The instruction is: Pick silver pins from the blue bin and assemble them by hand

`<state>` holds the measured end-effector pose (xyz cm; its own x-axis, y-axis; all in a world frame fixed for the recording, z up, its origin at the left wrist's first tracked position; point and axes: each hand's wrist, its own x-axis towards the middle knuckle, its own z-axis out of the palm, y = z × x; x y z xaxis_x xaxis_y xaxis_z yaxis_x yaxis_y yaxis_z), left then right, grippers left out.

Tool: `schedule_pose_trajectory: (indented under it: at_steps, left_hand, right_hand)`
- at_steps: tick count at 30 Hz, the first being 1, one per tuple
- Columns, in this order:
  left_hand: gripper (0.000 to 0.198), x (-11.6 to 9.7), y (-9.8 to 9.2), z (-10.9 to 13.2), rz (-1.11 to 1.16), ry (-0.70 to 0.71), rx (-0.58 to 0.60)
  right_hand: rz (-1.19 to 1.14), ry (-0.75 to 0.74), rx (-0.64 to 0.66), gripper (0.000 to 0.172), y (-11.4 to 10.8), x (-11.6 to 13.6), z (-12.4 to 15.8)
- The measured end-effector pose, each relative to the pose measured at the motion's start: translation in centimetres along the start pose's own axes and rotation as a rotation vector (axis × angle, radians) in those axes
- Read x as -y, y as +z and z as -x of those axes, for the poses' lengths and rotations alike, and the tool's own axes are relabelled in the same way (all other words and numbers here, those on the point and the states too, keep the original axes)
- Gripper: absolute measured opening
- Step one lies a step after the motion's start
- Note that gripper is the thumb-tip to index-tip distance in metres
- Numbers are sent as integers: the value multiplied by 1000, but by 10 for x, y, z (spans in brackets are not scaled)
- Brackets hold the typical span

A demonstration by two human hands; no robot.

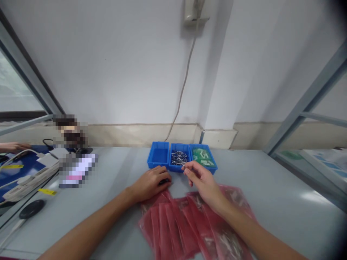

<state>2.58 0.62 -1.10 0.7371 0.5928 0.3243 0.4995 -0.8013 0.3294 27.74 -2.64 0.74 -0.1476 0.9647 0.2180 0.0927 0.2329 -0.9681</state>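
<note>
My left hand rests on the grey table, fingers curled round a small dark object I cannot make out. My right hand hovers just in front of the middle blue bin, its fingertips pinched on a small metal pin. That bin holds several metal pins. The left blue bin looks empty. The right blue bin holds green parts. Several red plastic bags lie fanned out under my forearms.
The grey table runs to a wall with a hanging cable. At the left lie a white power strip, a black round pad and another person's hand. A metal frame stands at the right.
</note>
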Motion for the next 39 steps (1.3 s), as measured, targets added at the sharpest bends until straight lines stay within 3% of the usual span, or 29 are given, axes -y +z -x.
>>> schedule_pose_trajectory:
  at_steps: [12,30,39]
  left_hand:
    - [12,-3,-4,0,-1,0,16]
    - [16,-2,-4,1,-1,9,-5]
    - [15,-4,-5,0,-15,5,12]
  right_hand:
    - [66,-10,-1,23,0,-2,0]
    - [-43,8,-26,39,1,-1,0]
    - [1,-15,3,25,0,-2,0]
